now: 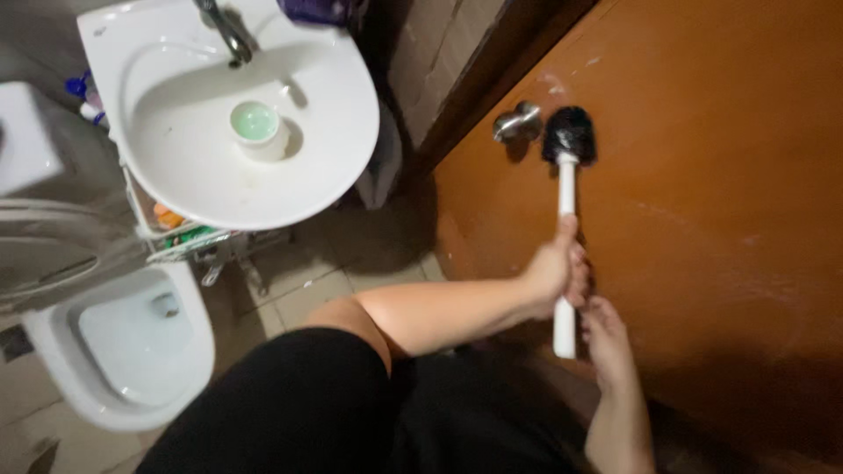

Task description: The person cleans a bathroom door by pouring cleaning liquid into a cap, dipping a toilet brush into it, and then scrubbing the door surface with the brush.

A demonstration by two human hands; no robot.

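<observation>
Now both hands are on the brush (566, 202), which is pressed against the door (702, 219). The left hand (553, 268) is closed around the white handle at about its middle, with the fingers wrapped fully. The right hand (601, 338) is just below it, near the lower end of the handle; its fingers touch the handle, but I cannot tell if they grip it firmly or only steady it. The two hands are close together, one above the other, almost touching.

The long axis of the brush runs nearly upright in the view, along the door surface. The black bristle head is at the far end, well above the left hand, and it lies just beside the metal knob (518, 121), on the right of it. So the working end points away from the person, and the left hand is the nearer one to it.

Left of the door, well apart, is a white sink (334, 132) with a small cup (256, 125) in it, and below the sink is a toilet (132, 351).
</observation>
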